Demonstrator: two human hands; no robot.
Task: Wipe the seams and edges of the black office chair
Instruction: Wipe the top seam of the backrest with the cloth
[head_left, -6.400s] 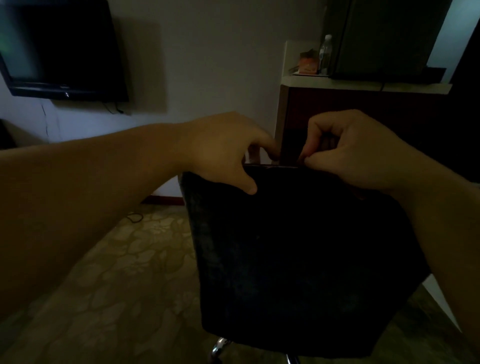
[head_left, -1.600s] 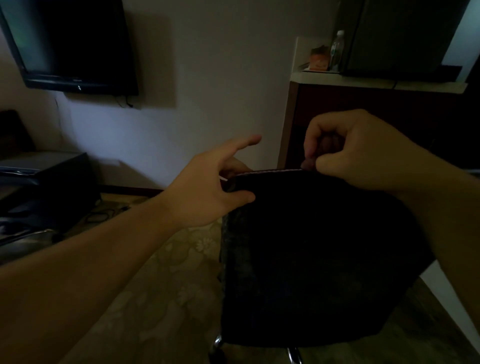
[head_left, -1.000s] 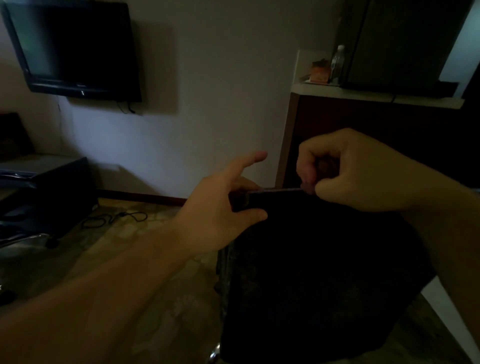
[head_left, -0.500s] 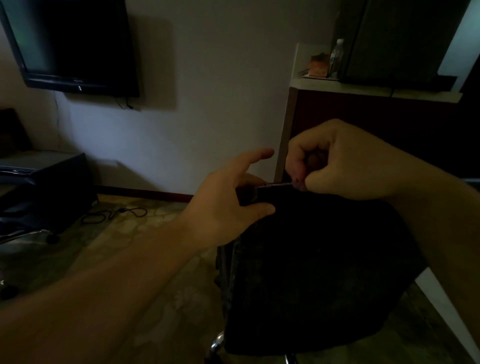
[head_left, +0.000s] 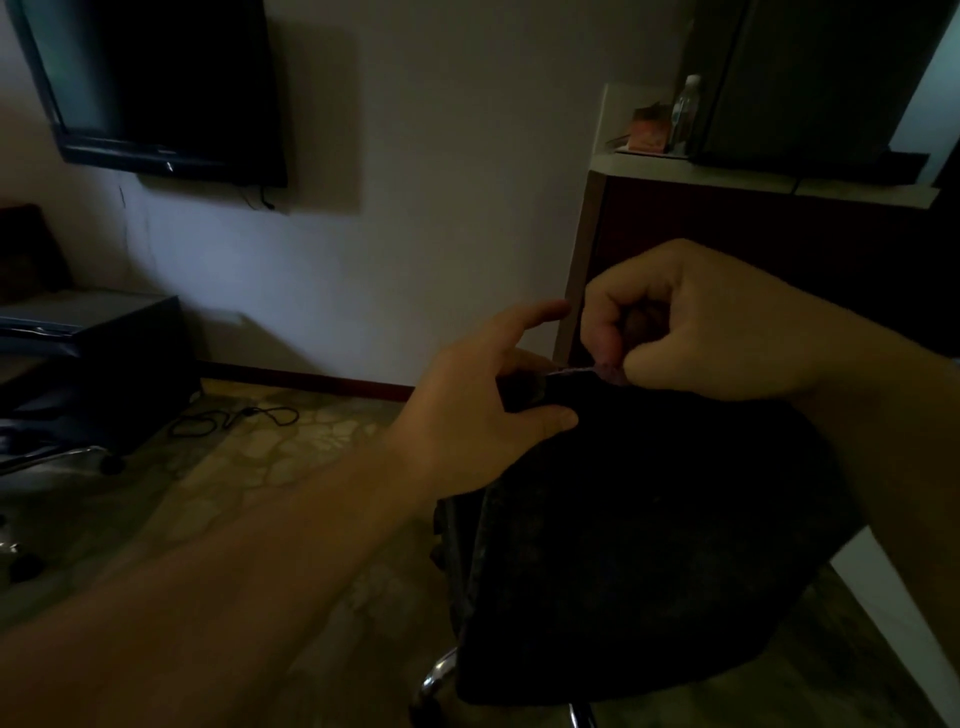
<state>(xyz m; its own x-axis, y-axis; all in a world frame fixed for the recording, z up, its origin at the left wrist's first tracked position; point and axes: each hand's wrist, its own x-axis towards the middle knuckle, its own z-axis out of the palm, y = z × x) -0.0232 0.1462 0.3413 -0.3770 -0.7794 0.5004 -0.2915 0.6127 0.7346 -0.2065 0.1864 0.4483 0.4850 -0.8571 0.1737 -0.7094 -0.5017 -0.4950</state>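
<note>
Black chair (head_left: 649, 545) top edge | right hand (head_left: 717, 327) pinching, maybe a cloth, slid toward left hand (head_left: 483, 415) gripping the corner | edge pass nearly finished

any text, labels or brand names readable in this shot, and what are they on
None can be read.
TV: a small pale mark on its lower bezel, too blurred to read.
Bottle and orange box on the counter: any labels too small and dim to read.

Chair base (head_left: 439, 675): cut off by bottom edge.
Item pinched by right hand (head_left: 717, 332): too dark to identify.
Left hand (head_left: 478, 410) fingers: partly hidden behind chair (head_left: 649, 545) corner.
</note>
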